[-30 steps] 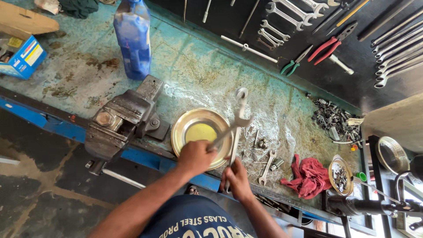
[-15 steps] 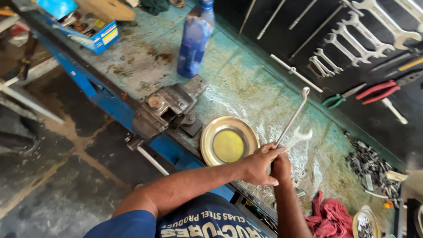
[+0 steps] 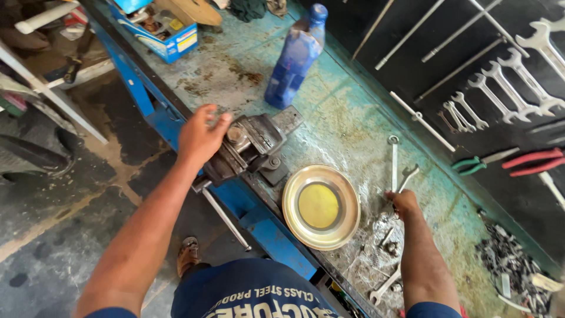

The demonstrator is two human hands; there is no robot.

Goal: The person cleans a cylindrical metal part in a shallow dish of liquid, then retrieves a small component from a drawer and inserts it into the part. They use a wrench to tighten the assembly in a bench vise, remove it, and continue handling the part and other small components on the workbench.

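Note:
My left hand [image 3: 200, 136] reaches out over the left end of a dark bench vise [image 3: 253, 144] bolted to the blue edge of the workbench, fingers spread and touching its top. My right hand [image 3: 403, 203] rests on the bench to the right of a round brass dish [image 3: 321, 206] holding yellow liquid. Its fingers close around the lower ends of two steel wrenches [image 3: 395, 171] that lie flat on the bench, pointing away from me.
A blue plastic bottle [image 3: 294, 56] stands behind the vise. A blue box of parts [image 3: 159, 29] sits at the far left. Spanners [image 3: 506, 94] and pliers [image 3: 512, 160] hang on the black wall board. Loose small hardware [image 3: 512, 265] lies at the right.
My left hand left the wrench and moved left to the vise. The wrench, raised before, now lies flat on the bench under my right hand. My view swung left.

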